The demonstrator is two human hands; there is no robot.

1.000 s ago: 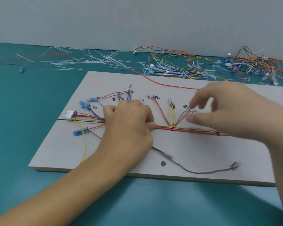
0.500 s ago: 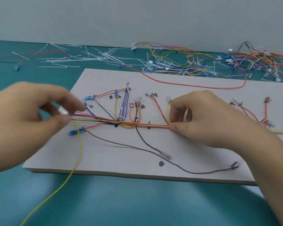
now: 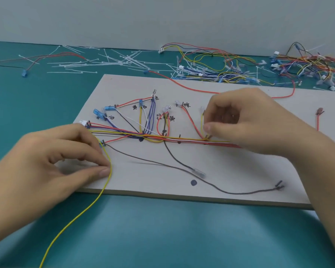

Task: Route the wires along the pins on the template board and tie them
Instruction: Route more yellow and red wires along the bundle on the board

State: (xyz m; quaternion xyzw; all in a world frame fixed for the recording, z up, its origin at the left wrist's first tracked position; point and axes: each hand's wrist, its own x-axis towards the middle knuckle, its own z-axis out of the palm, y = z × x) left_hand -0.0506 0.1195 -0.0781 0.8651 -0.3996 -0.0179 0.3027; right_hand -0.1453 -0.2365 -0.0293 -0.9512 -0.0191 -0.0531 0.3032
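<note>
The template board (image 3: 240, 171), a flat pale-grey slab with a matte face and handwritten ink labels, lies on the smooth teal tabletop (image 3: 162, 229). Thin plastic-coated wires in red, yellow, blue, white and black fan from short dark pins (image 3: 179, 135) into 1 horizontal bundle (image 3: 182, 139) across the board's middle. Several branches end in translucent blue terminals (image 3: 109, 108), and a white connector (image 3: 83, 122) sits at the bundle's left end.

The left hand (image 3: 52, 163) pinches a yellow wire (image 3: 81, 213) between thumb and forefinger near the board's front left edge. That wire hangs off the board in a loose curve and is cut off at the bottom of the view. The right hand (image 3: 259, 122) hovers with fingers curled over the bundle's right part and hides it; I cannot tell whether it grips any strand.

A brown wire (image 3: 124, 151) snakes along the board's near side. Behind the board lie stiff white cable ties (image 3: 114, 60) and a tangled heap of harnesses (image 3: 220, 68), partly blurred.
</note>
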